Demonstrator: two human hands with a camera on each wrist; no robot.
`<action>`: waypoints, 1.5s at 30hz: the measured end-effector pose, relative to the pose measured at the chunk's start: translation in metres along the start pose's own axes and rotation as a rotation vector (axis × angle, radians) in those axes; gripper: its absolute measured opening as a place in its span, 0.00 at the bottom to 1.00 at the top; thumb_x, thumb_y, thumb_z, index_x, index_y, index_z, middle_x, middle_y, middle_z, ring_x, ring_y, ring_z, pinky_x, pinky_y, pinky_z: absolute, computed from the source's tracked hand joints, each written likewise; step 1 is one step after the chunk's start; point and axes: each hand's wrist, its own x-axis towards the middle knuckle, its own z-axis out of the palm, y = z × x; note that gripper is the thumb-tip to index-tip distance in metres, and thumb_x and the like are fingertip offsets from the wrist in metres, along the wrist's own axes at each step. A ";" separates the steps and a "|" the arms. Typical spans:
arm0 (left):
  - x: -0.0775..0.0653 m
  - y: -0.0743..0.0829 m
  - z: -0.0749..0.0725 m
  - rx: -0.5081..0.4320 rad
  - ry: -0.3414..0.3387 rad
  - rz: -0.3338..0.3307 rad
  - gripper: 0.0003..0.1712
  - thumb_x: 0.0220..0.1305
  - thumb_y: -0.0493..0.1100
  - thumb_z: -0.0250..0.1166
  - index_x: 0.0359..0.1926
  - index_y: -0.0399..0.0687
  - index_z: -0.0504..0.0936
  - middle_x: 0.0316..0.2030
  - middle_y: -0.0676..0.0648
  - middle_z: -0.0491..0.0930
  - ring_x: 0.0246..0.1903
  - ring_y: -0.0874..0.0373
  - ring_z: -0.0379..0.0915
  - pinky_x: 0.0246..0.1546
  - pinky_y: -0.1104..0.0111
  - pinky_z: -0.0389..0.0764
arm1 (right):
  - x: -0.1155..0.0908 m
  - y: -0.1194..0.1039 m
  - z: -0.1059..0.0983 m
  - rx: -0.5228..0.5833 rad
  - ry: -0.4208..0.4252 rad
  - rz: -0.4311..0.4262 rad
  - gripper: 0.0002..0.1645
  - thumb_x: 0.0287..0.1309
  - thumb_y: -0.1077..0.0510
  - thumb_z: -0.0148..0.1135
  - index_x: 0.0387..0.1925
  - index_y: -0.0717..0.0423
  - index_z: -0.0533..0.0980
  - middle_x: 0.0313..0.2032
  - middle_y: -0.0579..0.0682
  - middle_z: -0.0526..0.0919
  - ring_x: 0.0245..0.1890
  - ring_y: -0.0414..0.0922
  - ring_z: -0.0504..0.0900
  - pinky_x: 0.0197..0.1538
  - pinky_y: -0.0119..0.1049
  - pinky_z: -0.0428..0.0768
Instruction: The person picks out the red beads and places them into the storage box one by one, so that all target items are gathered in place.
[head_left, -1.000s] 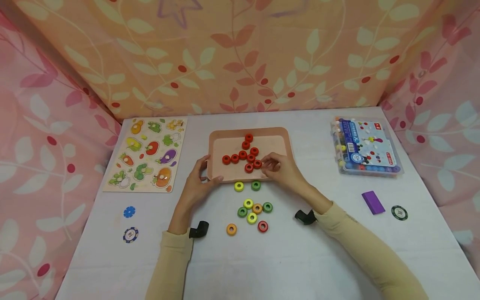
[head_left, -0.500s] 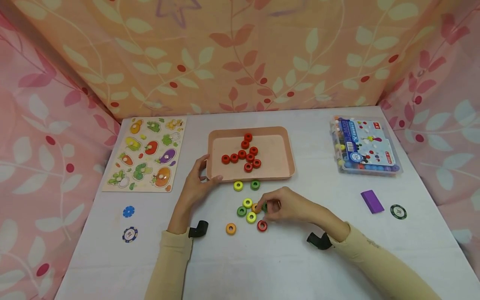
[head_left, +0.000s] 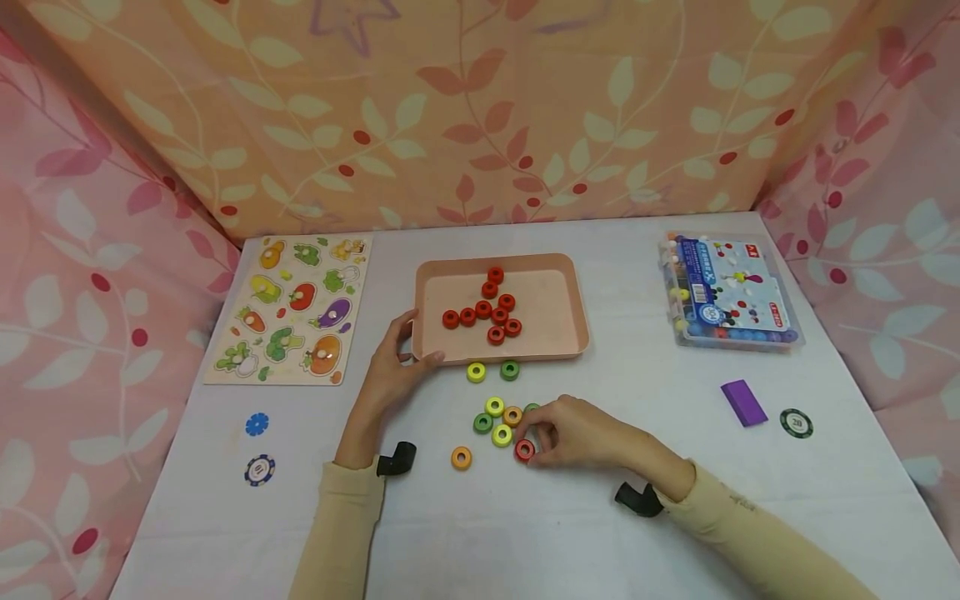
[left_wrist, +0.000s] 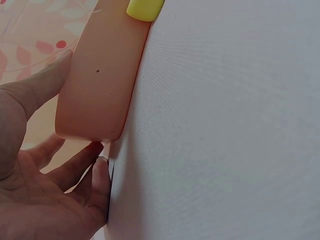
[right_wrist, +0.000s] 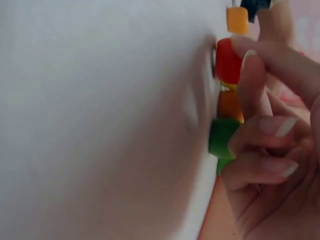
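My left hand (head_left: 393, 367) holds the near left corner of a shallow pink tray (head_left: 558, 308), thumb on the near rim and fingers along the left side. Several red rings (head_left: 451, 324) lie together inside the tray. In front of it, my right hand (head_left: 577, 435) pinches a red ring (right_wrist: 229, 61) between thumb and index finger, down at the tabletop. Beside that ring lie yellow rings (head_left: 502, 444), an orange ring (head_left: 512, 423) and green rings (head_left: 483, 432). The right fingers partly cover one green ring (right_wrist: 223, 139). Another orange ring (head_left: 461, 467) sits apart, nearer me.
A wooden vegetable puzzle board (head_left: 288, 308) lies at the left, with a blue disc (head_left: 257, 424) and a poker chip (head_left: 259, 470) nearer me. At the right are a clear case of beads (head_left: 731, 292), a purple block (head_left: 745, 403) and a dark chip (head_left: 797, 423).
My right hand has left the tray, moved toward me past the green ring, and now has the loose red ring between its fingertips. My left hand has stayed on the tray.
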 end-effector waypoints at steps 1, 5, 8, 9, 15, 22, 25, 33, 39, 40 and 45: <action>0.000 0.000 0.000 0.000 0.001 0.001 0.49 0.58 0.53 0.74 0.76 0.65 0.57 0.74 0.46 0.62 0.71 0.50 0.58 0.64 0.53 0.69 | 0.001 0.000 -0.003 0.013 0.007 -0.003 0.15 0.50 0.55 0.77 0.41 0.41 0.84 0.18 0.34 0.75 0.19 0.30 0.71 0.26 0.26 0.70; 0.000 0.000 0.000 -0.001 0.002 0.008 0.49 0.59 0.52 0.74 0.76 0.65 0.57 0.73 0.46 0.62 0.71 0.50 0.58 0.64 0.52 0.69 | 0.006 0.001 -0.020 0.114 0.086 -0.026 0.15 0.51 0.54 0.77 0.41 0.43 0.83 0.19 0.37 0.75 0.20 0.34 0.71 0.25 0.27 0.69; 0.000 0.000 0.000 0.000 0.003 0.014 0.49 0.59 0.51 0.74 0.76 0.64 0.57 0.73 0.46 0.62 0.71 0.50 0.59 0.64 0.52 0.69 | 0.014 0.006 -0.036 0.154 0.231 -0.043 0.16 0.51 0.55 0.77 0.42 0.45 0.82 0.21 0.40 0.76 0.22 0.38 0.71 0.26 0.29 0.69; 0.000 -0.001 0.000 -0.001 0.003 0.016 0.49 0.59 0.51 0.74 0.76 0.64 0.57 0.73 0.46 0.62 0.71 0.50 0.59 0.64 0.52 0.69 | 0.017 0.007 -0.041 0.142 0.291 -0.045 0.16 0.51 0.55 0.78 0.42 0.45 0.82 0.22 0.41 0.77 0.23 0.38 0.72 0.27 0.30 0.70; 0.000 -0.002 0.000 -0.002 0.004 0.018 0.49 0.59 0.51 0.74 0.76 0.64 0.57 0.73 0.46 0.62 0.70 0.50 0.59 0.64 0.52 0.69 | 0.040 0.019 -0.065 0.038 0.556 0.028 0.16 0.50 0.59 0.78 0.42 0.51 0.83 0.26 0.45 0.79 0.28 0.43 0.75 0.31 0.32 0.74; 0.000 -0.002 0.000 0.002 0.001 0.018 0.49 0.59 0.51 0.74 0.76 0.64 0.57 0.73 0.46 0.62 0.71 0.50 0.59 0.63 0.52 0.69 | 0.062 0.029 -0.072 0.001 0.558 0.195 0.15 0.51 0.63 0.74 0.42 0.60 0.82 0.27 0.51 0.79 0.27 0.45 0.75 0.31 0.34 0.73; -0.001 -0.001 0.000 0.007 0.001 0.020 0.49 0.59 0.51 0.74 0.76 0.63 0.56 0.73 0.46 0.62 0.71 0.50 0.58 0.64 0.52 0.69 | 0.068 0.030 -0.070 -0.036 0.526 0.271 0.16 0.52 0.62 0.73 0.43 0.59 0.82 0.27 0.50 0.80 0.27 0.44 0.76 0.31 0.36 0.74; 0.000 -0.001 0.000 0.013 0.001 0.025 0.49 0.59 0.52 0.74 0.76 0.63 0.57 0.73 0.46 0.63 0.71 0.50 0.58 0.64 0.52 0.69 | 0.077 0.028 -0.064 -0.080 0.523 0.334 0.16 0.53 0.59 0.74 0.44 0.56 0.81 0.26 0.48 0.81 0.26 0.43 0.77 0.30 0.37 0.72; 0.000 0.000 0.000 0.016 0.002 0.022 0.49 0.60 0.52 0.74 0.76 0.62 0.57 0.73 0.45 0.63 0.71 0.50 0.58 0.64 0.52 0.69 | 0.086 0.030 -0.059 -0.055 0.535 0.268 0.17 0.52 0.61 0.74 0.44 0.60 0.81 0.26 0.49 0.82 0.27 0.43 0.78 0.34 0.36 0.74; 0.000 0.000 0.000 0.017 0.003 0.022 0.49 0.59 0.52 0.74 0.76 0.62 0.57 0.73 0.45 0.63 0.71 0.50 0.58 0.64 0.52 0.69 | 0.087 0.030 -0.059 -0.055 0.538 0.260 0.16 0.52 0.61 0.74 0.43 0.60 0.81 0.27 0.49 0.83 0.28 0.43 0.79 0.35 0.36 0.75; -0.001 0.002 -0.001 0.015 0.000 0.021 0.49 0.59 0.52 0.74 0.76 0.62 0.57 0.73 0.45 0.63 0.72 0.50 0.58 0.65 0.52 0.68 | 0.090 0.030 -0.057 -0.016 0.548 0.236 0.15 0.54 0.61 0.73 0.44 0.61 0.82 0.34 0.51 0.87 0.34 0.44 0.84 0.40 0.37 0.81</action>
